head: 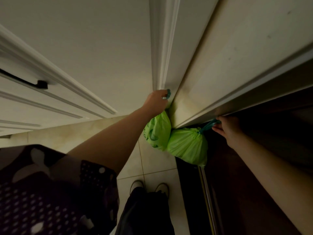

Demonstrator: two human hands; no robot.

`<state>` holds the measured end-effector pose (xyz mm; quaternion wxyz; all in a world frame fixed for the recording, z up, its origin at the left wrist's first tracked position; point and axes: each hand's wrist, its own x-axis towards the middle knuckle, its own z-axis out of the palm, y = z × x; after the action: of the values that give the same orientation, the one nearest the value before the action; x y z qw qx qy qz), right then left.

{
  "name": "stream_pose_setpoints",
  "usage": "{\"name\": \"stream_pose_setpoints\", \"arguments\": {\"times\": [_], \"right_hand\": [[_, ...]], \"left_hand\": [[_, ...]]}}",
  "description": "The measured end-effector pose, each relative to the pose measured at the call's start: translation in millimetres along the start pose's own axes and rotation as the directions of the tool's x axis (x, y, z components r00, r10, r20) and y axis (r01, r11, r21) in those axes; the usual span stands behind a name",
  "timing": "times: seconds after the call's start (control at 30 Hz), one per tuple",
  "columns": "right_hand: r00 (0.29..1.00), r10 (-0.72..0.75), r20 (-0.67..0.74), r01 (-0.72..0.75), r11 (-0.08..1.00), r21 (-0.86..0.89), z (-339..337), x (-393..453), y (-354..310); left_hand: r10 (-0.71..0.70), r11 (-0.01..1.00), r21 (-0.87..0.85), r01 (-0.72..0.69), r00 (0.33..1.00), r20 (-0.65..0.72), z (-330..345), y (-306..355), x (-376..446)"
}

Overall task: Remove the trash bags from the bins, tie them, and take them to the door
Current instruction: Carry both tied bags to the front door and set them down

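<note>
Looking down, we see our left hand [156,100] gripping the teal drawstring [167,94] of the left bag [158,131], fingers curled round the loop, close against the white door frame [160,48]. Our right hand [227,128] pinches the teal tie [210,125] of the right bag [188,145], just under the edge of the open door [237,65]. Both green bags hang side by side and touch each other, at the foot of the door where frame and door meet. The right bag hangs over the dark threshold [189,184]; the left one over the pale tiled floor [152,163]. Whether either bag rests on the floor, we cannot tell. Near us our shoes [149,186] show on the tiles. At far left a white cabinet carries a black handle [22,79].
</note>
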<state>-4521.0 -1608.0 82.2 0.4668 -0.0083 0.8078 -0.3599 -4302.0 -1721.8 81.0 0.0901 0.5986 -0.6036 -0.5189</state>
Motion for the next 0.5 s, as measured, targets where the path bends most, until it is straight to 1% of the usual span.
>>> {"name": "stream_pose_setpoints", "arguments": {"times": [0.03,0.1,0.2,0.27,0.37,0.5], "right_hand": [[1.000,0.003,0.002,-0.003,1.000,-0.017,-0.5,0.6,2.7],[0.998,0.025,0.049,-0.020,0.996,-0.088,0.9,-0.9,7.3],[0.991,0.047,0.123,-0.021,0.980,-0.200,4.1,-2.8,12.7],[0.986,0.062,0.152,-0.021,0.966,-0.257,3.9,-2.9,14.9],[0.981,0.081,0.179,-0.020,0.947,-0.321,1.6,-4.0,19.1],[0.980,0.093,0.173,-0.027,0.935,-0.352,-1.0,-8.6,26.1]], "left_hand": [[0.000,1.000,-0.004,0.000,1.000,0.011,2.0,-1.7,-3.1],[0.006,1.000,-0.013,-0.006,0.999,0.044,7.5,-8.5,-8.0],[-0.007,0.999,0.042,0.004,0.996,0.090,14.7,-16.7,-13.7],[-0.007,0.997,0.083,-0.001,0.995,0.098,18.9,-19.7,-16.8],[-0.020,0.991,0.133,0.011,0.997,0.070,22.8,-27.6,-20.3],[-0.074,0.985,0.160,0.072,0.997,0.007,18.6,-36.5,-27.9]]}}
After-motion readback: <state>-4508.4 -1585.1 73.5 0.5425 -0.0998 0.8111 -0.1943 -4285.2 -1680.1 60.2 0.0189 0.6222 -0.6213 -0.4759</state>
